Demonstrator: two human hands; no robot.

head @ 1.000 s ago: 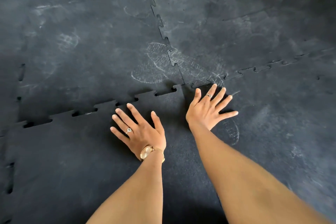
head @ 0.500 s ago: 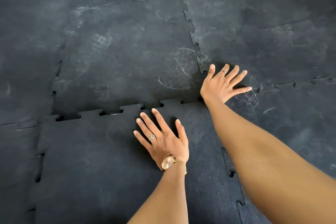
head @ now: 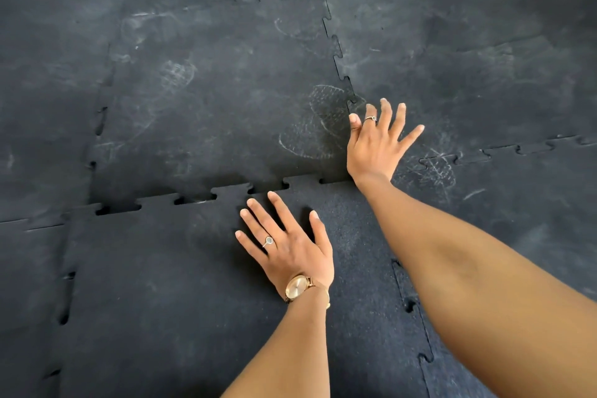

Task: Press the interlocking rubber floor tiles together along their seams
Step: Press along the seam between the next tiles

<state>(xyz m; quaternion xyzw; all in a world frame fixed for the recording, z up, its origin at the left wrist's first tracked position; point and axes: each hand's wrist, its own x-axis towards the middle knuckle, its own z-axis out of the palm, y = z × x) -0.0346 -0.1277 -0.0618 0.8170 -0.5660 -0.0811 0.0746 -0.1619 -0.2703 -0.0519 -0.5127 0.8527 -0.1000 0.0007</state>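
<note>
Near tile (head: 181,294): darker, cleaner rubber, lies nearest the person; its far-edge tabs aren't fully seated.
Far tile (head: 210,100): dusty, w/ shoe prints, lies beyond the near one.
Open seam (head: 193,199): runs left-right btwn the two; dark gaps show at several tab slots, esp. left half.
Left hand (head: 287,245): flat, palm down on near tile, fingers spread, tips just short of the seam. Grips nothing.
Right hand (head: 376,142): flat, fingers splayed, at the corner where the tiles meet, covering the lower end of the upright seam (head: 336,42). Holds nothing.
Side seam (head: 410,304): right of near tile, passes under the right forearm; looks mostly closed, one or two notches dark.
Risk 1: pressing at the right end only → left tabs prob. stay proud or pop back; gaps there look widest.
Risk 2: tabs offset from slots → downward push could fold a tab under instead of seating it.
Risk 3: weight on left palm may slide near tile back, reopening the seam.
Risk 4: fingertip near a slot could get pinched as the tab drops in.
</note>
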